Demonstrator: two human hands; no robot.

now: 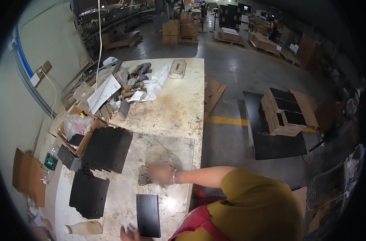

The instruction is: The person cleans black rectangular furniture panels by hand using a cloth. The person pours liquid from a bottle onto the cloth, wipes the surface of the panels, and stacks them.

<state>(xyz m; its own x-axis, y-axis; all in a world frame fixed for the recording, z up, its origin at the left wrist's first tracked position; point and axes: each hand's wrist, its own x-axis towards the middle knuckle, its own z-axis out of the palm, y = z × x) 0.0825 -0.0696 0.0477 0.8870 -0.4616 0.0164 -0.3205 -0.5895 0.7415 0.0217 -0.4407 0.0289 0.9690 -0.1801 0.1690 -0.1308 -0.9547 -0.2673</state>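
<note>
My right hand [160,173], smeared by motion, is over a crumpled grey rag [142,179] on a worn flat sheet on the bench. Its fingers do not show clearly. At the lower edge my left hand [130,234] is partly cut off, its visible fingers spread apart beside a narrow black panel [148,215]. Whether it touches the panel I cannot tell. To the left lie several notched black panels [106,148], stacked and overlapping, with another black pile [89,195] nearer to me.
A whitish bottle [84,228] lies at the near left; a clear plastic bottle [50,162] is beside an open carton [80,146]. Tools and scraps [130,82] clutter the far left. A block [177,69] sits at the far edge. Stacked boards [285,112] stand on the floor at right.
</note>
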